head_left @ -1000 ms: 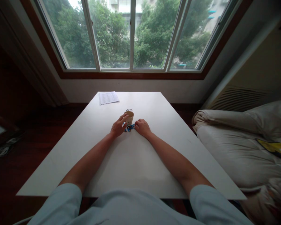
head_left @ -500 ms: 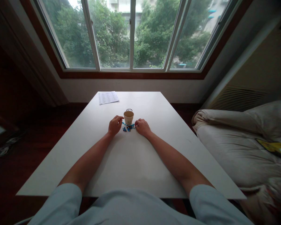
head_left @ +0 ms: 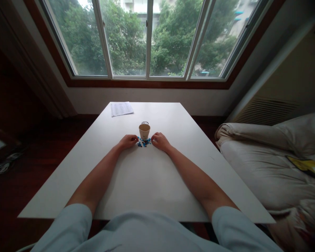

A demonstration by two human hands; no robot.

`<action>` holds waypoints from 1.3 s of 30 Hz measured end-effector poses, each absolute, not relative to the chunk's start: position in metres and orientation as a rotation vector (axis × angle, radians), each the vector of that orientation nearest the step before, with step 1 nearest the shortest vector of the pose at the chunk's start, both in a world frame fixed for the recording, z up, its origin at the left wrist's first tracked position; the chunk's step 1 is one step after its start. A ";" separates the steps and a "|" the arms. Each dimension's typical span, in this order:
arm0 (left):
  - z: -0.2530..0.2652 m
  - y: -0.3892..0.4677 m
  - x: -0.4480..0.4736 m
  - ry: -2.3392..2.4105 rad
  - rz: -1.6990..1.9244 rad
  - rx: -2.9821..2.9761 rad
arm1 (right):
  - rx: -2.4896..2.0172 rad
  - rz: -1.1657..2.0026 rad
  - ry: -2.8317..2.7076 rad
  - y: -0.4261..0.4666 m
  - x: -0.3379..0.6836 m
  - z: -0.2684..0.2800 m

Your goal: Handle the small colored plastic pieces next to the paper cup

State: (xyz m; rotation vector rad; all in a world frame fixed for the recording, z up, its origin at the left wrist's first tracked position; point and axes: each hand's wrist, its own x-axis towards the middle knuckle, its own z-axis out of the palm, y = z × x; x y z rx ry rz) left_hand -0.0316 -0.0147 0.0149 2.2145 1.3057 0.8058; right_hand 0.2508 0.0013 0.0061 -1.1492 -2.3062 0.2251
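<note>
Left hand (head_left: pixel 128 141) is lower now, by the mid-frame blue bits (head_left: pixel 146 142), joining right hand (head_left: pixel 161 141) there, can't tell either grip tbh.

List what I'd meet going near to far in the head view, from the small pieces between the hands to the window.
Small blue and dark pieces → tan cup → thin dark loop → printed papers → window.

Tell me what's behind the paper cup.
Behind the paper cup, a thin, dark looped item shows above the rim, too small to identify. Whatever lies lower, directly behind the cup's body, is covered.
</note>
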 end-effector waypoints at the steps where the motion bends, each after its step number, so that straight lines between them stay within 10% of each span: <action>1: 0.015 -0.015 -0.032 1.271 0.794 2.213 | -1.153 0.221 -2.301 0.001 0.250 0.006; 39: 0.025 -0.021 -0.031 1.249 0.670 2.275 | -1.054 0.208 -2.058 -0.011 0.241 0.015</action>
